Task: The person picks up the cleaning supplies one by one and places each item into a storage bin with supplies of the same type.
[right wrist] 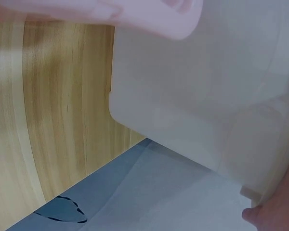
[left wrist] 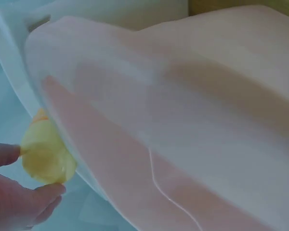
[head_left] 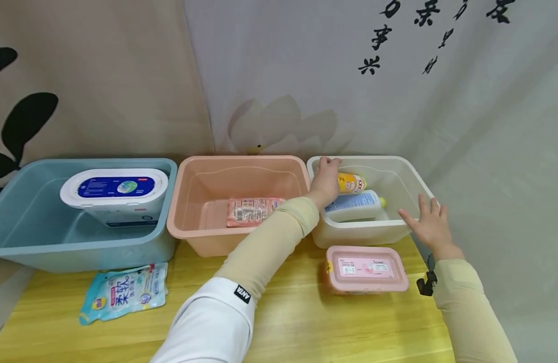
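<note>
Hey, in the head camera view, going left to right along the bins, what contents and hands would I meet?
White box with a blue label in the blue bin, pink packet in the peach bin, left hand, yellow bottle in the white bin, right hand.

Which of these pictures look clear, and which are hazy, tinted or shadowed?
Head view: mostly crisp, with a soft shadow beside the pink box; left wrist view: hazy and bluish, the yellow bottle soft-edged; right wrist view: muted, though grain shows on the wooden table.
</note>
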